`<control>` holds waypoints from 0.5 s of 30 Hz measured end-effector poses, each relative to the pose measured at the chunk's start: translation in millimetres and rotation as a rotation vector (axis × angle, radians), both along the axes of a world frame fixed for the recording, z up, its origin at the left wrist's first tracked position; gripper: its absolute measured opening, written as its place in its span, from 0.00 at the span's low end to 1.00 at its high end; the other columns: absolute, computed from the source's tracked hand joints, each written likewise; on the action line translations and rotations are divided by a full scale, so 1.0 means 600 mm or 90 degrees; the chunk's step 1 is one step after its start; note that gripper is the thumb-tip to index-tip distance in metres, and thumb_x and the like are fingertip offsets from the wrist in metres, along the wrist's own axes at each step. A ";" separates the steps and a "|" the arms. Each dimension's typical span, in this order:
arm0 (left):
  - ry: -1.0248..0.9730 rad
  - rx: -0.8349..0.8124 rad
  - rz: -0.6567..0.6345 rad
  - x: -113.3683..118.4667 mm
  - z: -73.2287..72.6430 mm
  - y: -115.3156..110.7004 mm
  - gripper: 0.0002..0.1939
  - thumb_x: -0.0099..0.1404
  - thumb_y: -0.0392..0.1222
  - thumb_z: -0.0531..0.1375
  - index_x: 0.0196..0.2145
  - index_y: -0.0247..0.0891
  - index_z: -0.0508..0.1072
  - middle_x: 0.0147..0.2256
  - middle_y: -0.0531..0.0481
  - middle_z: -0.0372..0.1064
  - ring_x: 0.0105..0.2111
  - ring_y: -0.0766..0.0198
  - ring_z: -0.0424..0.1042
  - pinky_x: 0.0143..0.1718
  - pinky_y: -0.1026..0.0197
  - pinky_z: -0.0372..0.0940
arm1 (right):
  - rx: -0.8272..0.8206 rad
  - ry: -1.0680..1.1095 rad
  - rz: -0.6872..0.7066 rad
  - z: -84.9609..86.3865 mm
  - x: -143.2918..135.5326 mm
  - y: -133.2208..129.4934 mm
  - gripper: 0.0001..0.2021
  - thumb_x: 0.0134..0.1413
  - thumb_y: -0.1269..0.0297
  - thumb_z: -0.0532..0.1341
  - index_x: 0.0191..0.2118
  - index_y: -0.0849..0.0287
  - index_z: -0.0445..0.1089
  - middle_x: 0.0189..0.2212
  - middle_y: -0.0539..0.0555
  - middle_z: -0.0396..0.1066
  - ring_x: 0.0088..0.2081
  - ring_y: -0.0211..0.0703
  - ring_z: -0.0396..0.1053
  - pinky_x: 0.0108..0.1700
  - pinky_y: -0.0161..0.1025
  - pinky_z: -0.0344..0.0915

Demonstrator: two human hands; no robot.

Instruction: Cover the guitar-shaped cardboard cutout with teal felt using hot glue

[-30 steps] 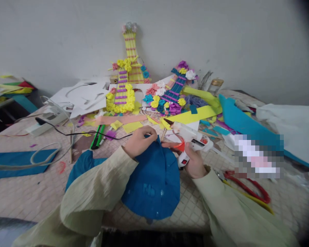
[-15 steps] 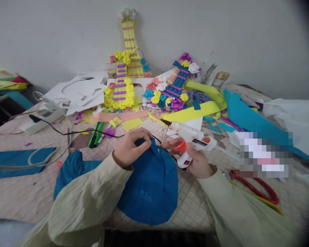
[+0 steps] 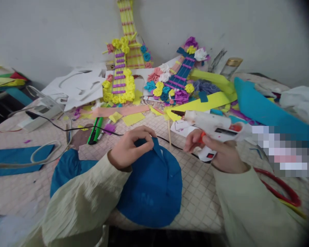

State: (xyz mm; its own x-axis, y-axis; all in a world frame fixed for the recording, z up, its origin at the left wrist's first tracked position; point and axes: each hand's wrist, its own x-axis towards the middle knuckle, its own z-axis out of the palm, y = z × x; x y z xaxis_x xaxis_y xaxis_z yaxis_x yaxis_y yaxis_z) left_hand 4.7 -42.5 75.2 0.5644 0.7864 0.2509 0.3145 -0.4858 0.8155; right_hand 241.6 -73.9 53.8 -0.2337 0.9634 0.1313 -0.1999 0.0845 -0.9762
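My left hand [image 3: 135, 145] pinches the upper edge of a dark blue paper-covered shape [image 3: 151, 192] between thumb and fingers. The shape has a rounded body and lies near the table's front edge; my left sleeve hides part of it. A folded flap shows along its upper right side. To the right, my right hand [image 3: 221, 151] grips a white hot glue gun [image 3: 208, 121] by its handle, fingers around the orange trigger. Its dark nozzle points left, above the table and apart from the blue shape. A black cord trails leftward from the glue gun.
Flower-trimmed paper guitars [image 3: 119, 77] stand against the wall. A green utility knife [image 3: 94, 132] lies beyond my left hand. Red-handled scissors [image 3: 280, 185] lie at the right. A white power strip [image 3: 39, 115], blue strip [image 3: 12, 159] and teal sheet [image 3: 262, 106] are around.
My right hand has moved right with the glue gun, away from the blue shape. My left hand keeps its pinch on the edge. The view has shifted slightly.
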 end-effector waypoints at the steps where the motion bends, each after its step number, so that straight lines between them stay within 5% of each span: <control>1: 0.003 0.001 0.000 0.000 -0.001 0.000 0.09 0.57 0.35 0.54 0.20 0.35 0.68 0.36 0.47 0.67 0.37 0.63 0.67 0.43 0.59 0.60 | 0.010 -0.024 -0.009 0.003 0.006 0.000 0.10 0.47 0.56 0.59 0.26 0.57 0.67 0.26 0.53 0.68 0.26 0.43 0.68 0.27 0.39 0.66; 9: 0.019 -0.009 -0.001 0.002 -0.004 0.004 0.09 0.57 0.37 0.55 0.20 0.35 0.67 0.37 0.47 0.67 0.38 0.63 0.67 0.44 0.59 0.60 | 0.128 -0.316 0.034 0.017 0.041 0.002 0.07 0.48 0.61 0.59 0.25 0.58 0.69 0.25 0.53 0.70 0.30 0.44 0.68 0.34 0.41 0.66; 15: 0.029 -0.019 0.021 0.006 -0.005 0.006 0.10 0.57 0.38 0.54 0.19 0.35 0.67 0.35 0.46 0.67 0.37 0.62 0.67 0.43 0.59 0.61 | 0.176 -0.360 -0.017 0.002 0.032 -0.001 0.05 0.42 0.62 0.63 0.30 0.51 0.73 0.30 0.51 0.73 0.40 0.52 0.69 0.47 0.51 0.64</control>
State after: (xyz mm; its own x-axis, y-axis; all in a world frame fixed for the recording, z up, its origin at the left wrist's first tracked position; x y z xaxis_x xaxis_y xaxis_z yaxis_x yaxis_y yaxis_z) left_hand 8.4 -38.8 72.2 0.5477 0.8119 0.2018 0.3669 -0.4499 0.8142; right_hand 260.7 -74.6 55.1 -0.3166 0.9181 0.2386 0.3470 0.3462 -0.8716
